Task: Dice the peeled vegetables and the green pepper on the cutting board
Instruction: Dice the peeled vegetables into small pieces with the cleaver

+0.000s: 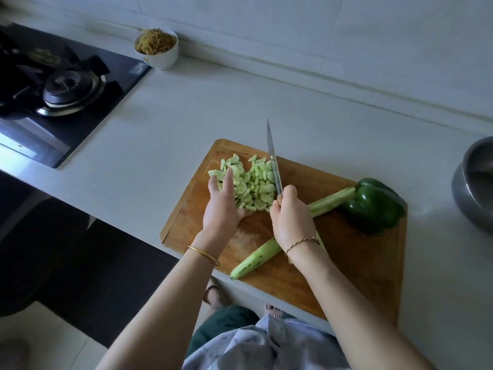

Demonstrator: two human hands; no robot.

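Note:
A wooden cutting board [346, 257] lies on the counter. A pile of pale green cut pieces [253, 182] sits at its far left part. My left hand [222, 206] rests on the pile's left side with straight fingers. My right hand [289, 217] grips the handle of a knife [273, 158]; its blade stands against the pile's right side, tip pointing away from me. A whole peeled vegetable [256, 259] lies near the board's front edge, partly under my right wrist. Peeled long strips [333, 200] lie beside a green pepper [376, 205] at the board's right.
A white bowl of shredded food [157, 50] stands at the back by the wall. A black gas stove [53, 86] is set in the counter at the left. A metal bowl [477, 180] sits at the right edge. Bare counter surrounds the board.

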